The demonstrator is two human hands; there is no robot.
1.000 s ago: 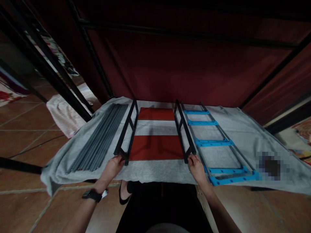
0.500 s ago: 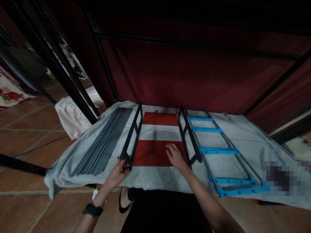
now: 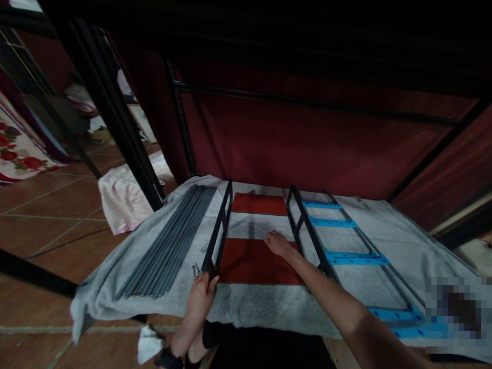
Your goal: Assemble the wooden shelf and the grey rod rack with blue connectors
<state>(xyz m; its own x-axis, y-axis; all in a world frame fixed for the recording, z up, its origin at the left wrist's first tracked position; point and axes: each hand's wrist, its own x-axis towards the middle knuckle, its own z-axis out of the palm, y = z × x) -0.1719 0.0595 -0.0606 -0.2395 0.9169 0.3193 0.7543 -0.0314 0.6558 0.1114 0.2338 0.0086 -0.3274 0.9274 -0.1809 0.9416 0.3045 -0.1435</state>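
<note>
My left hand (image 3: 202,294) is closed around the near end of the left black metal frame (image 3: 217,230), thumb on its right side. Small screws (image 3: 196,270) lie on the cloth just left of that end. Over the larger red board (image 3: 257,264) is my right hand (image 3: 279,243), its fingers loosely bent and nothing visible in them; whether it touches the board I cannot tell. A smaller red board (image 3: 259,204) lies farther back. The right black metal frame (image 3: 307,225) stands along the boards' right side, partly hidden by my right forearm.
Grey tubes (image 3: 169,241) lie side by side at the left on the grey cloth (image 3: 265,307). To the right are grey tube frames with blue crosspieces (image 3: 357,258). A dark red curtain (image 3: 307,148) hangs behind. Black posts (image 3: 103,102) rise at the left.
The view has shifted, so the things sit lower in it. My left hand has closed further over the left frame's near end. The fingers of my right hand are more bent than before.
</note>
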